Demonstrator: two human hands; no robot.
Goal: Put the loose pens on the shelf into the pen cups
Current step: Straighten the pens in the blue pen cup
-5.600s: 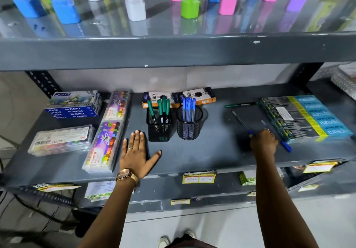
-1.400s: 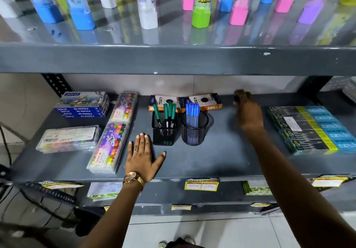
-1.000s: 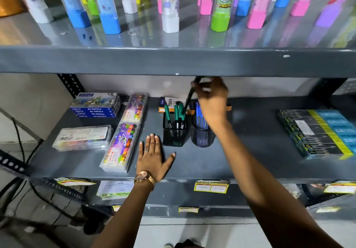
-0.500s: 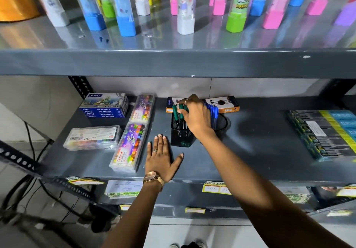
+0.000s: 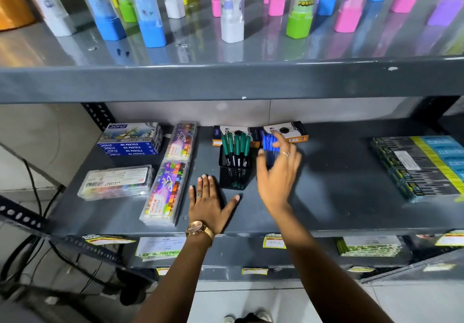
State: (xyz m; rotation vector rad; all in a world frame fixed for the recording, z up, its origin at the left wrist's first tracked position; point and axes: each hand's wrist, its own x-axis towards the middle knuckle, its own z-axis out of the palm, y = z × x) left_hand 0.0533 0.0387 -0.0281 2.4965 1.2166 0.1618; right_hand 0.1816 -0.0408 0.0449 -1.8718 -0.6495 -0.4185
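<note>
A square black mesh pen cup (image 5: 234, 173) stands mid-shelf with several green-capped pens (image 5: 237, 145) upright in it. Right beside it is a round mesh cup, mostly hidden behind my right hand (image 5: 277, 175), with blue-capped pens (image 5: 268, 143) showing above the fingers. My right hand is blurred, fingers spread, nothing in it. Flat on the grey shelf (image 5: 339, 197), palm down with fingers apart, my left hand (image 5: 209, 203) rests just in front of the square cup. No loose pen shows on the shelf.
Pastel boxes (image 5: 130, 138), (image 5: 165, 192) and a clear case (image 5: 115, 182) lie at the left. Two small boxes (image 5: 286, 131) sit behind the cups. A flat pack of pens (image 5: 421, 167) lies at the right. Colourful cases (image 5: 232, 8) stand on the upper shelf.
My right hand carried a green pen from the right of the shelf to the square cup, let it go, and has drawn back to the right over the round cup. The left hand stayed put.
</note>
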